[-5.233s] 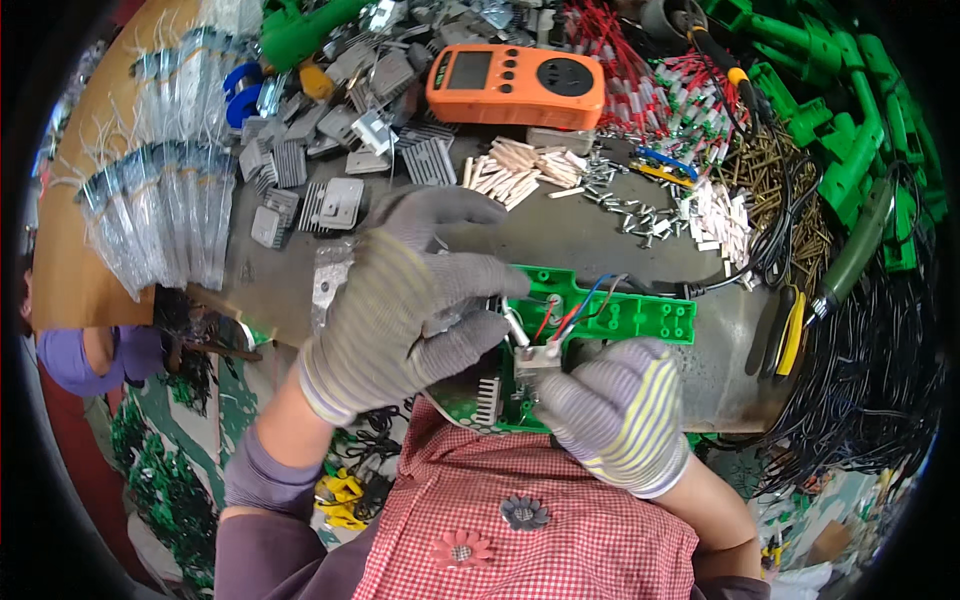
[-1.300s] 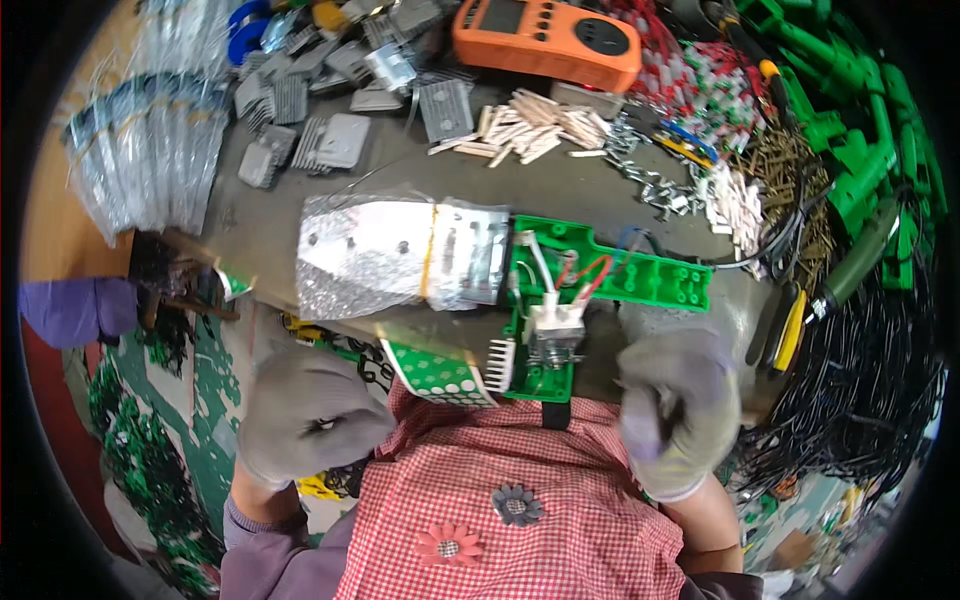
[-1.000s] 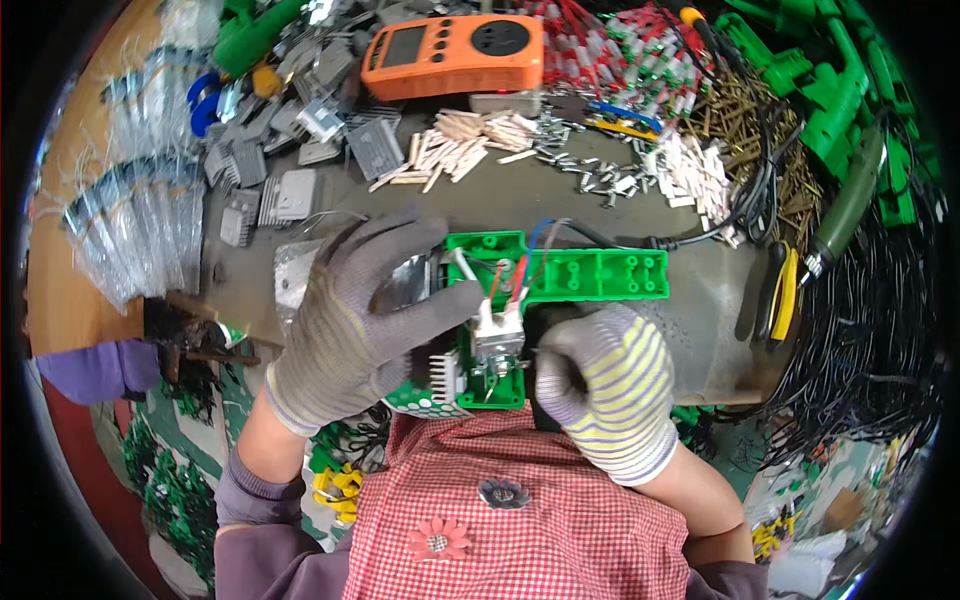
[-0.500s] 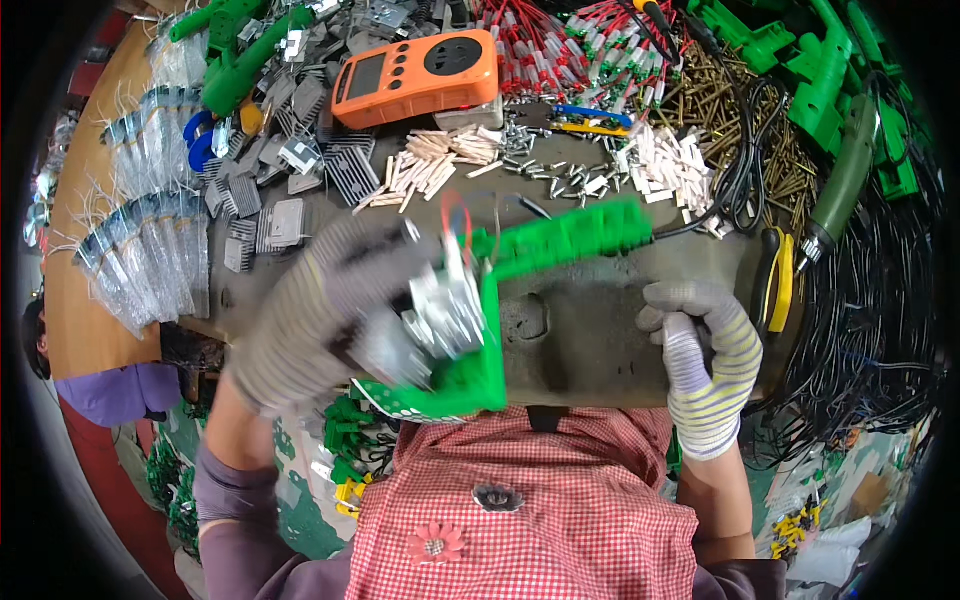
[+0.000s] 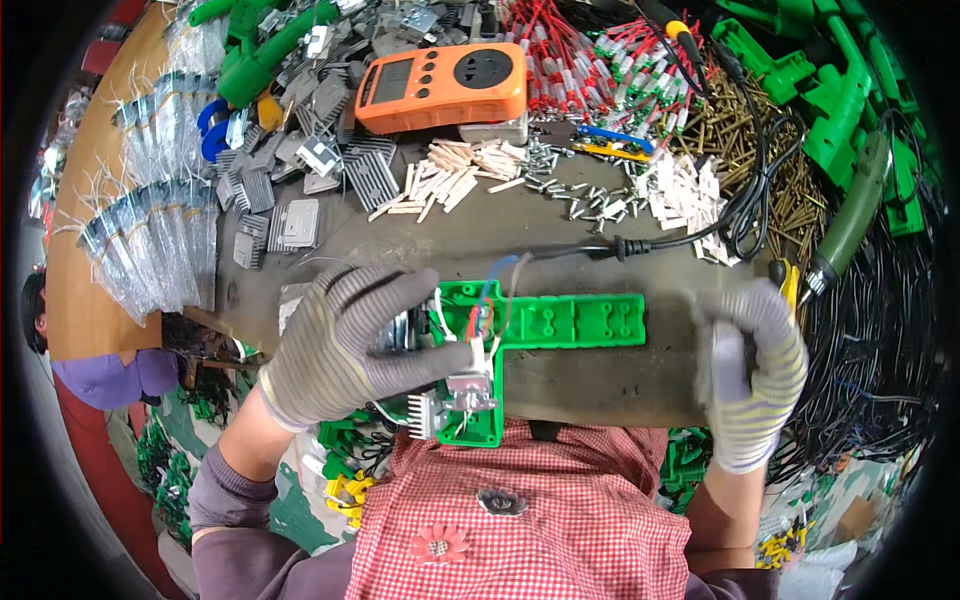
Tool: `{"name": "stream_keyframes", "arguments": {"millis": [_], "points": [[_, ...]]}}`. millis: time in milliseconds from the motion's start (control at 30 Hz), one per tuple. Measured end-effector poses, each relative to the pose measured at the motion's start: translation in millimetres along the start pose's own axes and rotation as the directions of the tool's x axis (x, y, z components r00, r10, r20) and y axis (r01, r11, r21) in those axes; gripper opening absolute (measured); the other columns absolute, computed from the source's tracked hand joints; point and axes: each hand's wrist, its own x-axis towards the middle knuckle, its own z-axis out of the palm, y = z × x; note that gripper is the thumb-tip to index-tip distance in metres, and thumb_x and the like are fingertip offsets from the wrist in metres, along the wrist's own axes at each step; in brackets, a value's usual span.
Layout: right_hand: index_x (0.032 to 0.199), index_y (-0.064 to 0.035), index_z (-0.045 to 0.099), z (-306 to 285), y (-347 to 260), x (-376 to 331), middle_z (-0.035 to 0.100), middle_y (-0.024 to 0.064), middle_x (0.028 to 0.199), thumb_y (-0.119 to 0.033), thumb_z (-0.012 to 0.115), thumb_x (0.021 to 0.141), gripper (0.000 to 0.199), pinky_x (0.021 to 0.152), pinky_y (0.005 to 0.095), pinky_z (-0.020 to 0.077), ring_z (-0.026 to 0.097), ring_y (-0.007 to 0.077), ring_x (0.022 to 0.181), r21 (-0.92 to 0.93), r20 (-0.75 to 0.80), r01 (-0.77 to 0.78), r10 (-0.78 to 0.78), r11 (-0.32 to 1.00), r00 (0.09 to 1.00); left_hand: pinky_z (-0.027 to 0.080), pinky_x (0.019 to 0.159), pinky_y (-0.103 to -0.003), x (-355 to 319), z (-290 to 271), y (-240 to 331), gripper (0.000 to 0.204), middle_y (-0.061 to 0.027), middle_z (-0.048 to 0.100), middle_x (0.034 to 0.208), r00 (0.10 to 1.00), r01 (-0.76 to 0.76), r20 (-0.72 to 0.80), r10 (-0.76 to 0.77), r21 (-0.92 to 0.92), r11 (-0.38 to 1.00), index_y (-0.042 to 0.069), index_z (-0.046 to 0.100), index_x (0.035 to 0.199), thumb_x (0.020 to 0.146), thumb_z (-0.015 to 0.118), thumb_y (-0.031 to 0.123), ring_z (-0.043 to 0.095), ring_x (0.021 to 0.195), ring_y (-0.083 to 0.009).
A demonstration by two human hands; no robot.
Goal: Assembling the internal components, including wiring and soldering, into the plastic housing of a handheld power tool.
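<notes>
A T-shaped green plastic housing half (image 5: 580,320) lies on the worktop, open side up, its narrow handle pointing right. My left hand (image 5: 335,350), in a striped grey glove, grips its wide left end, thumb and fingers around the parts inside. By the thumb sit a finned metal heat sink (image 5: 425,415) and a small metal bracket (image 5: 470,392). Red, blue and grey wires (image 5: 482,312) rise from the housing, and a black power cord (image 5: 690,238) runs up to them. My right hand (image 5: 755,370), also gloved, is smeared by motion beside the yellow-handled pliers (image 5: 790,282); its fingers are unclear.
Behind the housing stands an orange meter (image 5: 440,88) among grey heat sinks (image 5: 370,175), pale sticks (image 5: 455,175), screws (image 5: 595,200) and red-wired parts (image 5: 580,75). A green electric screwdriver (image 5: 850,215) and black cables (image 5: 850,350) line the right. Bagged parts (image 5: 150,240) lie left.
The housing, tilted and blurred in my left hand before, now rests flat with its inside facing up. My right hand has moved right, toward the pliers.
</notes>
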Motion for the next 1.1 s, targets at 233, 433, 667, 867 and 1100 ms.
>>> {"name": "stream_keyframes", "arguments": {"millis": [233,433,667,867,1100], "points": [[0.095,-0.0122,0.073,17.8,11.6,62.5,0.061,0.0073,0.095,-0.014,0.080,0.067,0.030,0.082,0.0444,0.0469,0.057,0.0307,0.095,-0.429,0.398,0.478,-0.314,0.767,0.862,0.052,0.075,-0.045,-10.6,-13.7,-11.8,0.046,-0.0134,0.064,0.119,0.977,-0.178,-0.105,0.188,0.097,0.979,0.017,0.071,0.113,0.067,0.076,0.020,0.064,0.099,-0.0361],[0.086,-0.0091,0.068,17.2,15.3,68.9,0.062,0.0089,0.095,-0.013,0.079,0.066,0.024,0.082,0.0448,0.0470,0.058,0.0323,0.093,-0.311,0.320,0.470,-0.375,0.826,0.870,0.050,0.076,-0.044,49.9,-5.2,22.0,0.035,-0.0129,0.067,0.101,0.940,-0.115,-0.332,0.081,-0.083,0.990,0.004,0.068,0.110,0.083,0.072,0.026,0.063,0.083,-0.0330],[0.092,-0.0108,0.070,-7.0,9.7,42.8,0.065,0.0048,0.086,-0.023,0.076,0.070,0.025,0.085,0.0468,0.0474,0.063,0.0315,0.090,-0.113,0.388,0.474,-0.400,0.873,0.830,0.047,0.079,-0.041,43.4,8.4,10.3,0.036,0.0013,0.064,0.084,0.937,-0.270,-0.301,0.179,-0.294,0.917,0.013,0.073,0.096,0.062,0.086,0.007,0.063,0.078,-0.0214],[0.093,-0.0147,0.073,-2.7,8.3,34.2,0.064,-0.0003,0.080,-0.018,0.076,0.063,0.030,0.084,0.0457,0.0487,0.062,0.0241,0.082,-0.238,0.339,0.529,-0.441,0.814,0.831,0.045,0.077,-0.042,40.8,16.0,2.0,0.027,0.0023,0.061,0.083,0.960,-0.234,-0.225,0.165,-0.329,0.915,0.014,0.074,0.092,0.066,0.079,0.007,0.060,0.076,-0.0207],[0.094,-0.0176,0.071,-2.1,3.0,26.0,0.063,-0.0019,0.087,-0.017,0.075,0.063,0.031,0.087,0.0473,0.0494,0.060,0.0223,0.089,-0.359,0.370,0.574,-0.452,0.736,0.811,0.044,0.076,-0.042,39.7,19.7,2.8,0.022,0.0018,0.058,0.081,0.967,-0.215,-0.204,0.153,-0.329,0.919,0.014,0.074,0.092,0.071,0.071,0.011,0.059,0.075,-0.0212]]}}
